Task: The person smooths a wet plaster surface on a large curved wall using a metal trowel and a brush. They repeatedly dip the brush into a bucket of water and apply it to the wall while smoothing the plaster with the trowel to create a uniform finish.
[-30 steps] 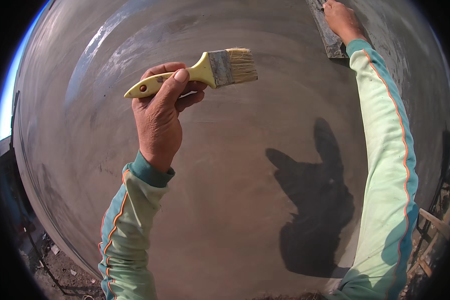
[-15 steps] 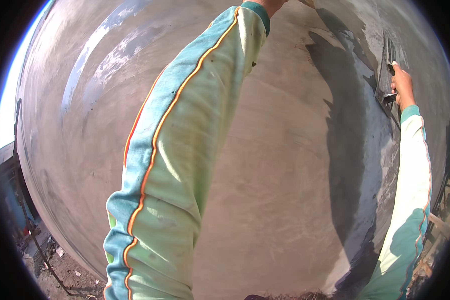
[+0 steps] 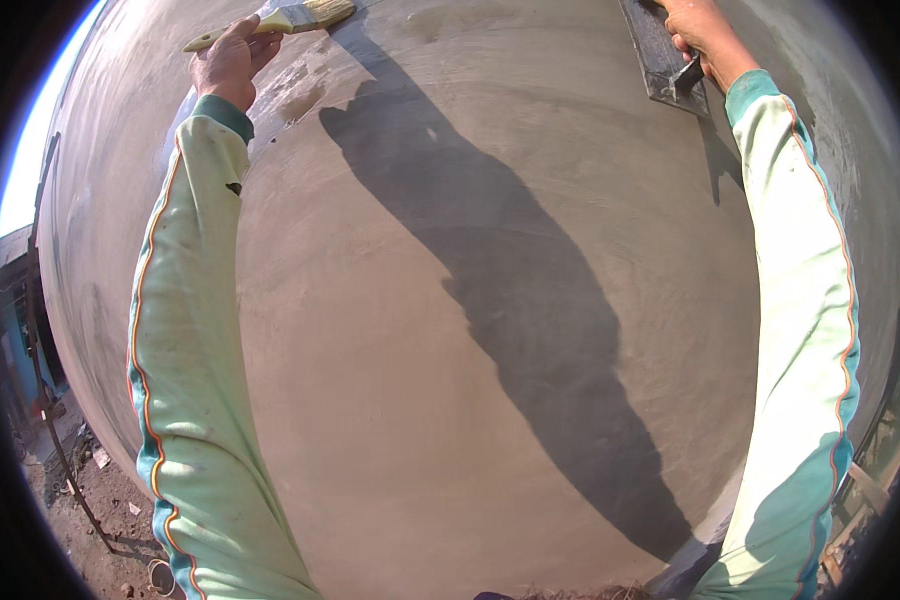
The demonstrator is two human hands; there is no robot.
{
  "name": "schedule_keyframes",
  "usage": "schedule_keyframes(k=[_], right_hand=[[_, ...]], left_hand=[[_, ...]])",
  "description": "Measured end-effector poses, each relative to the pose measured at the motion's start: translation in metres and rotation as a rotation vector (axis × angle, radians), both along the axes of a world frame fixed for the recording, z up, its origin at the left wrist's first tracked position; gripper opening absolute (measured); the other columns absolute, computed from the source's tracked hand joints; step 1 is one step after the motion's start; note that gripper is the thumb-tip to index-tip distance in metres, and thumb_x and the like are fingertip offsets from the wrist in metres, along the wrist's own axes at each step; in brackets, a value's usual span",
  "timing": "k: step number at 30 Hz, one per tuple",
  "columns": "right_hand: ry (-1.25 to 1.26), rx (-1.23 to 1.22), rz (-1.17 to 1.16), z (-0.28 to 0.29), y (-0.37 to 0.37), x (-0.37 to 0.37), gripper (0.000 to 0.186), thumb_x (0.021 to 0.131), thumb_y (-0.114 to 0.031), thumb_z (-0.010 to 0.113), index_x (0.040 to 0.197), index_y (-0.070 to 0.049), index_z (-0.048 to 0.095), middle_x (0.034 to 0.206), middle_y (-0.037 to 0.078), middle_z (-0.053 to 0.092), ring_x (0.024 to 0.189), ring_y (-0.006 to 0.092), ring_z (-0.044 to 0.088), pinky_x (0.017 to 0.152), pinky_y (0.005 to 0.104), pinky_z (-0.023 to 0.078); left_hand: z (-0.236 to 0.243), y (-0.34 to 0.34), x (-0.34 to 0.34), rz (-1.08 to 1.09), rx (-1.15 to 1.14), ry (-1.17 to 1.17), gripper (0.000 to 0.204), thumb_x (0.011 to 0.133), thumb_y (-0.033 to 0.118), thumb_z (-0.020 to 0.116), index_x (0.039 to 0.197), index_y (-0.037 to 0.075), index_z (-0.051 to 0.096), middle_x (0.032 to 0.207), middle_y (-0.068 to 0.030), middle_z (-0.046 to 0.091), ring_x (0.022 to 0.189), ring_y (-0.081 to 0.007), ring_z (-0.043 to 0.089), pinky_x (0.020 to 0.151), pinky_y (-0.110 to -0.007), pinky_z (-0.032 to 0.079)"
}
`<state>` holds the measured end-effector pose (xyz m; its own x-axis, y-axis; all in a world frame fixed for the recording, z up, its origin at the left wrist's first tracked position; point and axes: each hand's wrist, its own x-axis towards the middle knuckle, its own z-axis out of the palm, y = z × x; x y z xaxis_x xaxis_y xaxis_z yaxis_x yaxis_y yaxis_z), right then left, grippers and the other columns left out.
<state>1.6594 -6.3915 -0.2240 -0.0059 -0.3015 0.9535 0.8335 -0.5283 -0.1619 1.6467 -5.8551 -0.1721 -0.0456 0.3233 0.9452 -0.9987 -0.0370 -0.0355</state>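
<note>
A broad plastered wall (image 3: pixel 390 440), grey-brown and smooth, fills most of the view. High on the left, my left hand (image 3: pixel 226 70) is closed round the pale handle of a flat paintbrush (image 3: pixel 295 18). The brush's bristles point right and lie at or very near the wall, where a shadow meets them. At the upper right my right hand (image 3: pixel 708 32) grips the handle of a dark, flat plastering trowel (image 3: pixel 654 58). The trowel's blade lies close along the wall; its upper end is cut off by the frame.
Long arm shadows cross the wall's middle. Wetter, shinier patches (image 3: pixel 305 90) show beside the brush. At far left, a thin pole (image 3: pixel 70 470) stands over rubble-strewn ground (image 3: pixel 110 500) with a small round container (image 3: pixel 160 575). Wooden pieces (image 3: pixel 867 488) lie at the lower right.
My left arm has swung left, bringing the left hand and paintbrush into view. My right hand has moved the trowel up and left along the wall.
</note>
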Motion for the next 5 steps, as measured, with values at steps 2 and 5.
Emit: schedule_keyframes(k=[2, 5], right_hand=[[0.025, -0.106, -0.033, 0.01, 0.013, -0.007, 0.028, 0.098, -0.03, 0.06, 0.091, -0.005, 0.069, 0.066, 0.012, 0.062, 0.043, 0.023, 0.056, 0.04, 0.04, 0.043], [-0.372, -0.399, -0.853, 0.068, -0.005, 0.043, 0.027, 0.096, -0.036, 0.067, 0.095, -0.01, 0.073, 0.077, 0.015, 0.072, 0.063, 0.0312, 0.07, 0.055, 0.0466, 0.054]], left_hand=[[-0.054, 0.039, -0.02, 0.047, -0.104, 0.012, 0.027, 0.096, 0.005, 0.069, 0.116, -0.011, 0.061, 0.103, -0.0255, 0.074, 0.089, -0.0329, 0.078, 0.078, -0.036, 0.069], [-0.107, 0.037, -0.007, 0.184, -0.254, 0.096, 0.029, 0.097, 0.013, 0.07, 0.119, -0.004, 0.062, 0.108, -0.022, 0.075, 0.092, -0.03, 0.078, 0.078, -0.035, 0.067]])
